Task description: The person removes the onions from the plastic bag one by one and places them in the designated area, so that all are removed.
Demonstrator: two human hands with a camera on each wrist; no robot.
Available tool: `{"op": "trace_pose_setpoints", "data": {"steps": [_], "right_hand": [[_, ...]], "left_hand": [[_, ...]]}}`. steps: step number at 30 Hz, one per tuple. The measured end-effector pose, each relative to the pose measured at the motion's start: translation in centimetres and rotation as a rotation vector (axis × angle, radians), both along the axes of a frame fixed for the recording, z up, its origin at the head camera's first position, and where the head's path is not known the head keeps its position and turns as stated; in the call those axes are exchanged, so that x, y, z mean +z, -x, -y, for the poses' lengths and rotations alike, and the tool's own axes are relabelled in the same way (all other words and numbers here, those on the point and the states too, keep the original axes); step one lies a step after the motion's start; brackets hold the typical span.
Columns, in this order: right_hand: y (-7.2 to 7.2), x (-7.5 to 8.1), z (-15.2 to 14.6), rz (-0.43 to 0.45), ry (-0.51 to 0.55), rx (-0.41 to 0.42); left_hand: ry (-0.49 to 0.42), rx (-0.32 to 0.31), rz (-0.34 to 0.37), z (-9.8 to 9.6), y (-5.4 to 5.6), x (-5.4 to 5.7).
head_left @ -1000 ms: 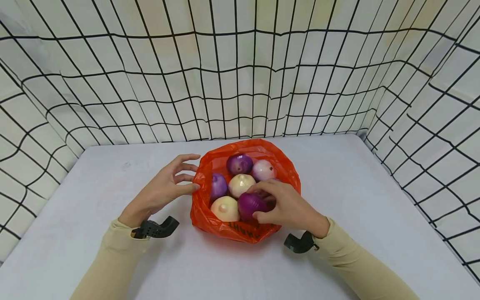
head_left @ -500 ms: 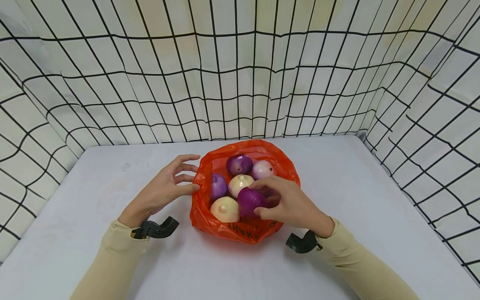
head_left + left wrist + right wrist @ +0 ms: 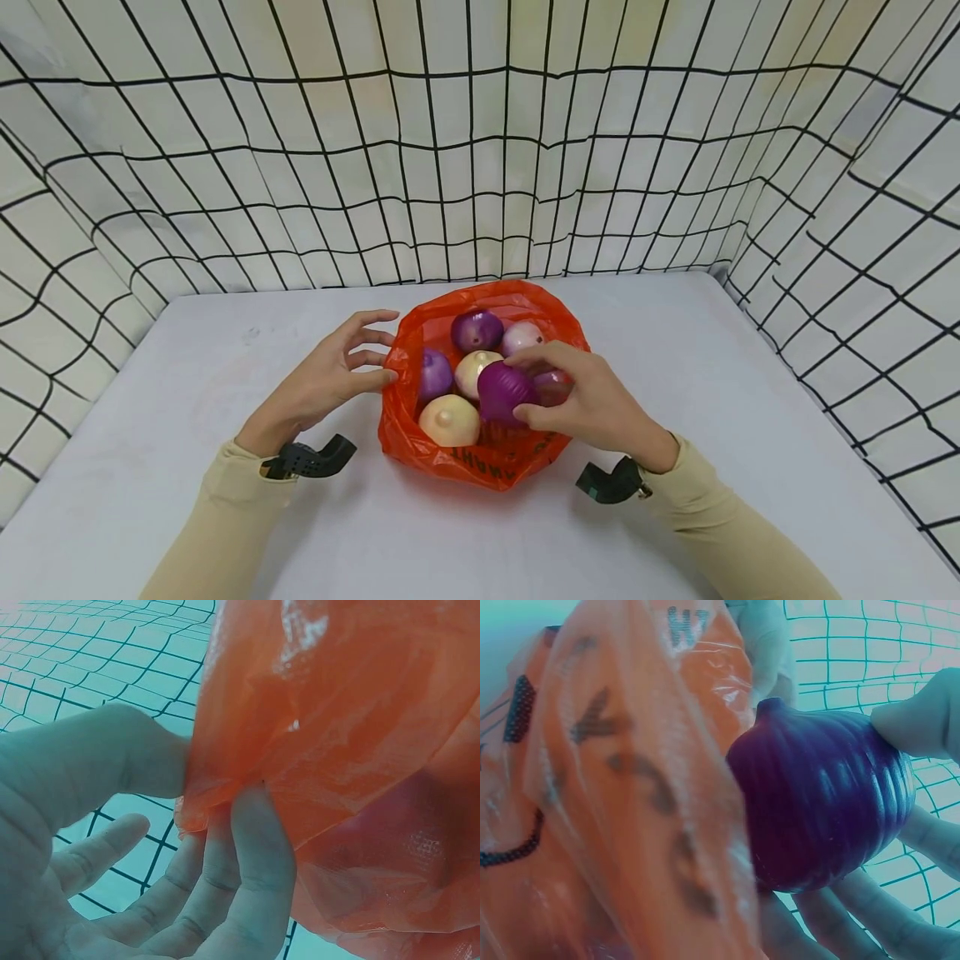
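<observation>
A red plastic bag (image 3: 422, 450) stands with its mouth spread, several onions inside. The left hand (image 3: 318, 371) pinches the bag's left rim between thumb and fingers; the left wrist view shows the plastic (image 3: 330, 727) caught there. The right hand (image 3: 600, 404) holds a purple onion (image 3: 502, 393) over the front right of the bag's mouth, thumb on one side and fingers on the other. In the right wrist view that onion (image 3: 821, 806) appears beside the bag's printed wall (image 3: 630, 825), its neck pointing up.
Inside the bag lie a pale onion (image 3: 450, 420), another pale one (image 3: 472, 372), a purple one (image 3: 434, 375), a dark purple one (image 3: 477, 331) and a pinkish one (image 3: 522, 335). The white table (image 3: 660, 333) is bordered by black netting (image 3: 472, 167).
The right hand has lifted the purple onion slightly and shifted a little right. A reddish onion behind its fingers shows more clearly. The left hand keeps its grip on the rim.
</observation>
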State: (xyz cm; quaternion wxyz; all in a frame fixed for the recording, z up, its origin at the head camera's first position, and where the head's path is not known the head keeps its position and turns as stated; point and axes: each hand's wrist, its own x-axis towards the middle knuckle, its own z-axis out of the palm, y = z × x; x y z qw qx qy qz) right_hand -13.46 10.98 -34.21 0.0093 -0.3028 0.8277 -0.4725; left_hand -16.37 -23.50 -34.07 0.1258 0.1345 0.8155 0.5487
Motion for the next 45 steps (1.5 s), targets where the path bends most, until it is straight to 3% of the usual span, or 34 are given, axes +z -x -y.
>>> {"op": "trace_pose_setpoints", "data": {"steps": [10, 24, 38, 45], "right_hand": [[-0.1, 1.1, -1.1, 0.026, 0.111, -0.029], [0.3, 2.5, -3.1, -0.027, 0.083, -0.134], [1.2, 3.2, -5.0, 0.001, 0.199, -0.18], [1.6, 3.4, -5.7, -0.027, 0.195, -0.23]], "left_hand": [[0.075, -0.003, -0.011, -0.1, 0.1, -0.2], [0.079, -0.004, -0.016, -0.1, 0.0, -0.3], [0.097, 0.001, -0.005, 0.0, 0.0, -0.3], [0.098, 0.004, -0.002, 0.1, 0.1, -0.2]]}}
